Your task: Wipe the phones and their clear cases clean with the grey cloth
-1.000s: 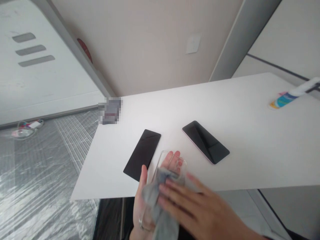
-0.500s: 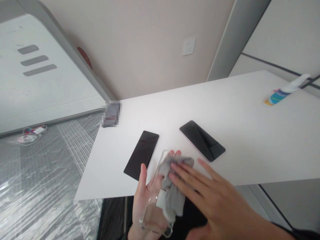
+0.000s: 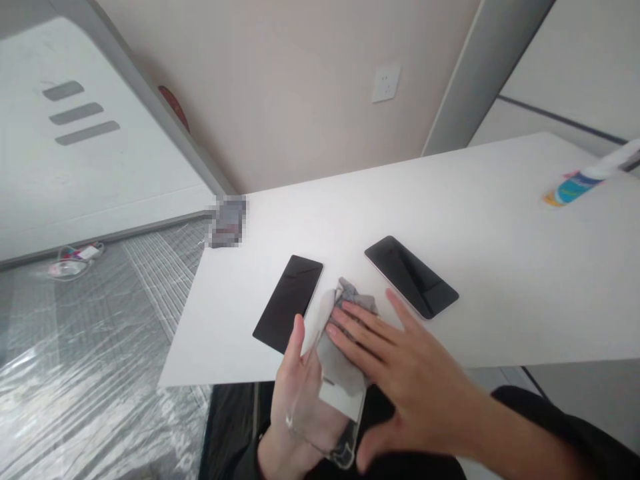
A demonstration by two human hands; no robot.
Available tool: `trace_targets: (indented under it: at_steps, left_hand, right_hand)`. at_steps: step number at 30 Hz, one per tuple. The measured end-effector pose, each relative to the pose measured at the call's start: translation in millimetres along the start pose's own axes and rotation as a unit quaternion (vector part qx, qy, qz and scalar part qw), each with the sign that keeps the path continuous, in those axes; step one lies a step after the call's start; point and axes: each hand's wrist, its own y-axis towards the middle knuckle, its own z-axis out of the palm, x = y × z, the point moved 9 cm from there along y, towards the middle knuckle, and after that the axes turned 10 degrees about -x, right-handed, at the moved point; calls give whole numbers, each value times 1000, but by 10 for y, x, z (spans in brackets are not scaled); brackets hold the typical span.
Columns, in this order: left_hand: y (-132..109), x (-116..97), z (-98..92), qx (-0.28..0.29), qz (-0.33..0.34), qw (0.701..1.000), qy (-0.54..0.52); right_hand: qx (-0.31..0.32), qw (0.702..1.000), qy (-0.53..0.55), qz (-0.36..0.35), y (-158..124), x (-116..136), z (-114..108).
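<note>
My left hand [image 3: 295,393], palm up with a ring on it, cradles a clear phone case [image 3: 333,413] over the table's near edge. A grey cloth [image 3: 345,333] lies inside the case. My right hand [image 3: 400,367] presses flat on that cloth, fingers stretched out and pointing left. Two dark phones rest screen-up on the white table [image 3: 500,267]: one black phone [image 3: 289,303] just left of my hands, another phone [image 3: 411,277] with a pale edge to the right.
A blue and white spray bottle [image 3: 590,180] lies at the table's far right. A blurred small object [image 3: 227,221] sits at the far left corner. Plastic sheeting [image 3: 85,333] covers the floor on the left. A wall socket [image 3: 385,83] is behind.
My right hand has slid the cloth forward along the case, away from me. The left hand has kept holding the case, shifted slightly up.
</note>
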Motion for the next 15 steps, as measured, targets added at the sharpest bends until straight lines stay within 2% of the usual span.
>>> trace_targets:
  at_steps: [1, 3, 4, 7, 9, 10, 12, 13, 14, 15]
  left_hand:
    - [5, 36, 46, 10, -27, 999, -27]
    - [12, 89, 128, 24, -69, 995, -65]
    - [26, 82, 146, 21, -66, 995, -72]
    - [98, 2, 117, -16, -8, 999, -38]
    - [143, -5, 110, -29, 2, 1000, -2]
    - [162, -12, 110, -31, 5, 999, 8]
    - [182, -50, 126, -21, 18, 1000, 12]
    - [184, -67, 137, -11, 24, 999, 19]
    - [183, -74, 148, -1, 26, 999, 36]
    - [179, -78, 158, 11, 28, 998, 54]
  right_hand:
    - [-22, 999, -13, -19, 21, 27, -43]
    - [-46, 993, -13, -107, 26, 176, -85]
    - [-20, 996, -10, -91, 30, 145, -36]
    - [5, 1000, -9, -14, 29, 13, 26]
    - [-28, 996, 13, -82, 21, 145, -35]
    - [-43, 996, 24, -80, 27, 140, -73]
    - [7, 999, 17, -34, 44, 27, -20]
    - [-3, 1000, 1, -8, 64, -43, -62]
    - [-13, 1000, 1, -15, 81, -51, -104]
    - [-2, 999, 11, -53, 88, -1, -106]
